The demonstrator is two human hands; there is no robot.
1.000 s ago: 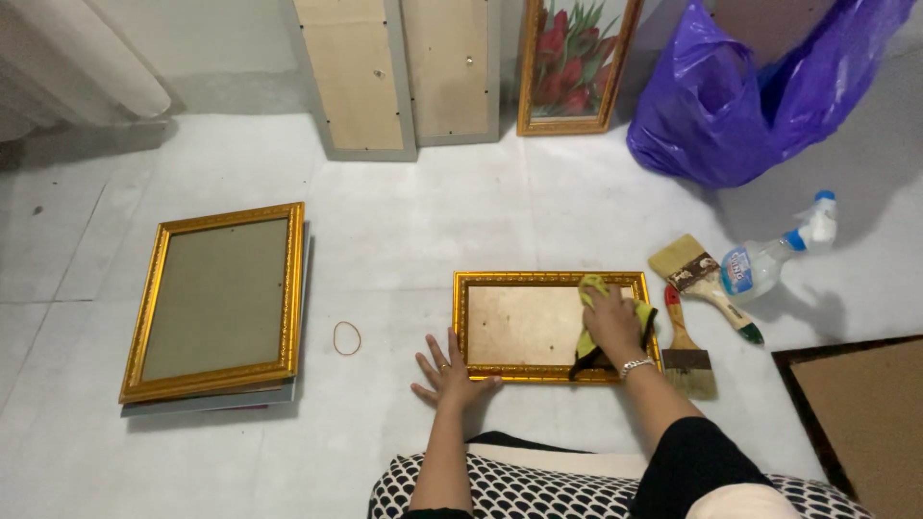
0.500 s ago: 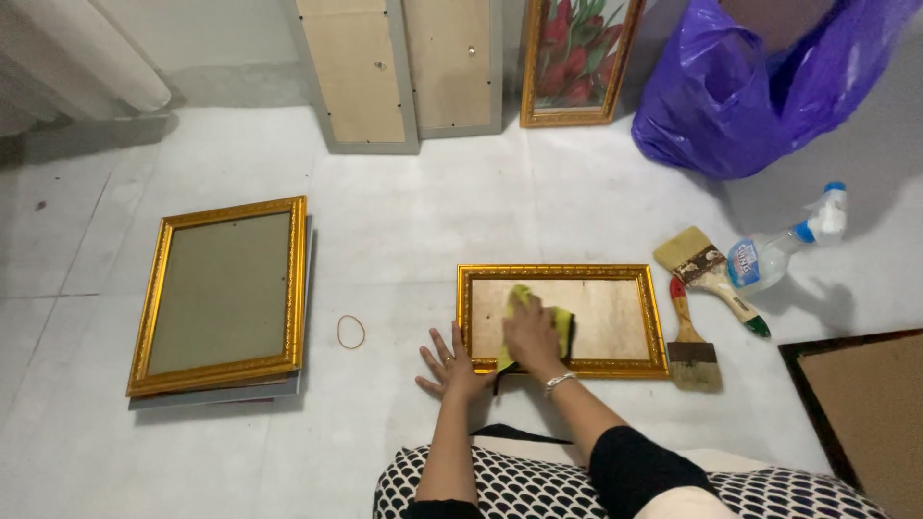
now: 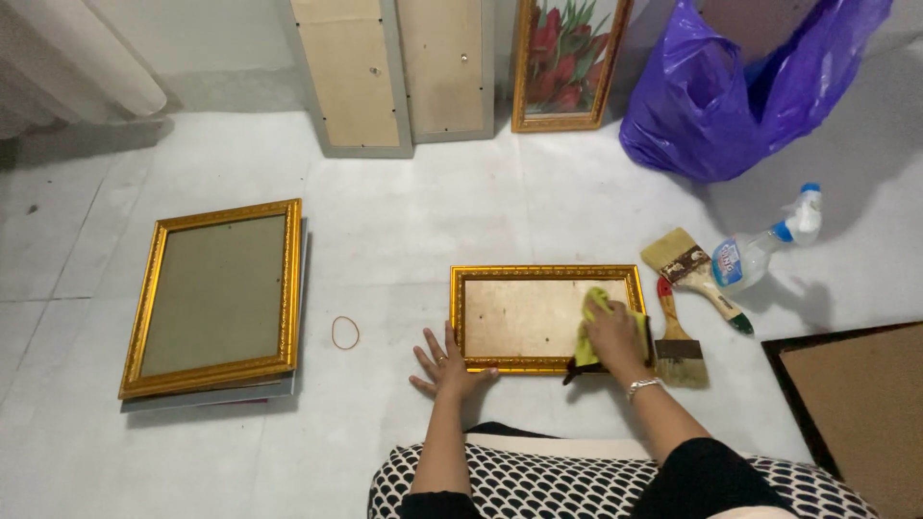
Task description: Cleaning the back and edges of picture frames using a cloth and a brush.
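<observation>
A small gold picture frame (image 3: 538, 274) lies flat on the white floor in front of me, its brown backing board facing up. My right hand (image 3: 615, 338) presses a yellow cloth (image 3: 594, 306) onto the frame's right end. My left hand (image 3: 444, 367) lies flat on the floor with fingers spread, touching the frame's lower left corner. Two paintbrushes lie just right of the frame: a smaller one (image 3: 678, 341) and a wider one (image 3: 694, 274).
A larger gold frame (image 3: 219, 293) rests on a stack at the left, a rubber band (image 3: 345, 333) beside it. A plastic spray bottle (image 3: 764, 245), a purple bag (image 3: 750, 86), a flower picture (image 3: 567, 58), two leaning boards (image 3: 356, 77) and a dark-edged board (image 3: 856, 404) surround the spot.
My right hand slid the yellow cloth from the frame's right end to its left part, and has now come back to the right end. The left hand stayed put.
</observation>
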